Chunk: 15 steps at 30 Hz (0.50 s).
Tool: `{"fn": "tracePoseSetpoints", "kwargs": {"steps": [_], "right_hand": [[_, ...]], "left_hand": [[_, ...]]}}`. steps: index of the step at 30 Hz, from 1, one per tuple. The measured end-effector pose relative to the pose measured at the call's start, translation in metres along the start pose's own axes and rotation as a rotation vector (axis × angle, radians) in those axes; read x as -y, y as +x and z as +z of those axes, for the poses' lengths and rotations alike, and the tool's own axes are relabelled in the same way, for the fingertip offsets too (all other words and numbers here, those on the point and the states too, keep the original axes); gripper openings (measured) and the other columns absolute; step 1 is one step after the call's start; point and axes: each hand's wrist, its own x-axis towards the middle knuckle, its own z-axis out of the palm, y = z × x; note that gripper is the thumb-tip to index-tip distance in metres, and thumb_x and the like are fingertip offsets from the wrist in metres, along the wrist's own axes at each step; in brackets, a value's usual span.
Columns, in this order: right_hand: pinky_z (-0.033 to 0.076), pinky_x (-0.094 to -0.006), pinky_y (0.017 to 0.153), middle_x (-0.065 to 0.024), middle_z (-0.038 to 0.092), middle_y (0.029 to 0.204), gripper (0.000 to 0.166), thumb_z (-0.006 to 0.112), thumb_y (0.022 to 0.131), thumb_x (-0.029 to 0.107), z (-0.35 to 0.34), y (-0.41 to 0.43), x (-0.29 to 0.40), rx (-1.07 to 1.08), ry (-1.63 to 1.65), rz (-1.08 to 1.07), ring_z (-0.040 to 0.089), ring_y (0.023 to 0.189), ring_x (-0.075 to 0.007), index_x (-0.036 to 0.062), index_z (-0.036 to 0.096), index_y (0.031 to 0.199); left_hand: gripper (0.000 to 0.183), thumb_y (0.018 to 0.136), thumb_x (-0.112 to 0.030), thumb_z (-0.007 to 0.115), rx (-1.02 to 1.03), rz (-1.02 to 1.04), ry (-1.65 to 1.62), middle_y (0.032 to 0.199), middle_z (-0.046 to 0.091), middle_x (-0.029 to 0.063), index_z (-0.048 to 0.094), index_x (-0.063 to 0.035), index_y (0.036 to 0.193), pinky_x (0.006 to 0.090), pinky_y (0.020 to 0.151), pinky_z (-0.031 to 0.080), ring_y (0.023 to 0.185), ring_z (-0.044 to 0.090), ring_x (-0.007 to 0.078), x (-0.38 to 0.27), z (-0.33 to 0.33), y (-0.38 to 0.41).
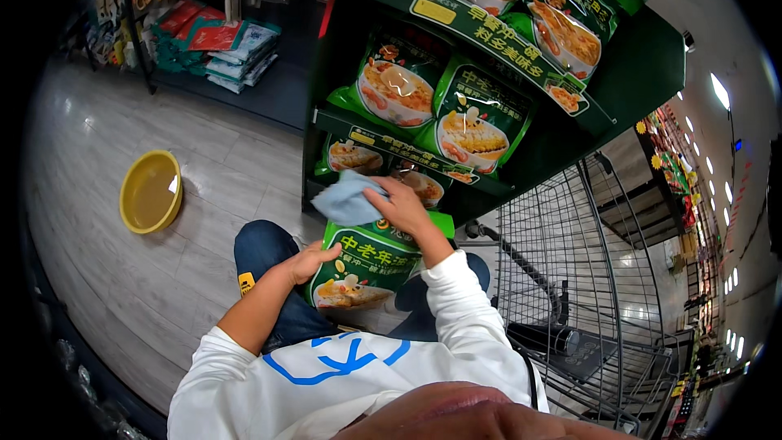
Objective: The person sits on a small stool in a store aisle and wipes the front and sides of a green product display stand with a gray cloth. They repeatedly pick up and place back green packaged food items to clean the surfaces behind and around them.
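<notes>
A green plastic food bag (366,275) with a pictured bowl stands between my knees, tilted. My left hand (314,261) grips its left edge, the thumb on the front. In my right hand (400,205) is a light blue cloth (349,198), held over the bag's top edge. Just beyond, a dark green display rack (495,30) holds similar bags (479,119) on several shelves. The cloth and my right hand partly hide the bags on the lowest shelf.
A yellow basin (125,198) of cloudy water is on the floor at left. A wire shopping cart (586,244) stands at right, with a black cylinder (550,338) inside its outline. Dark shelving (244,101) with packets is at upper left.
</notes>
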Motion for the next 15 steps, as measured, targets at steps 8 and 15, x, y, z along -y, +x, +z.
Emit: {"fn": "tracePoseSetpoints", "kwargs": {"steps": [8, 15], "right_hand": [[0.048, -0.0387, 0.067, -0.0228, 0.063, 0.085, 0.032, 0.063, 0.078, 0.031, -0.034, -0.028, -0.065, 0.001, -0.152, 0.411, 0.063, 0.078, -0.0348, -0.0011, 0.065, 0.079], [0.044, -0.0311, 0.083, -0.0149, 0.059, 0.106, 0.029, 0.057, 0.086, 0.009, -0.077, -0.031, 0.000, -0.704, 0.035, 0.050, 0.057, 0.095, -0.0255, 0.0018, 0.056, 0.114]], "left_hand": [[0.043, 0.091, -0.033, 0.053, -0.008, -0.021, 0.062, 0.112, 0.058, 0.0083, 0.046, -0.0041, 0.123, 0.0331, 0.085, 0.047, 0.098, 0.058, 0.0185, 0.005, 0.002, -0.001], [0.046, 0.093, -0.030, 0.049, -0.091, 0.039, -0.127, 0.119, 0.055, 0.0125, 0.040, -0.0017, 0.128, 0.0335, 0.088, 0.047, 0.103, 0.058, 0.0212, -0.008, 0.000, -0.001]]}}
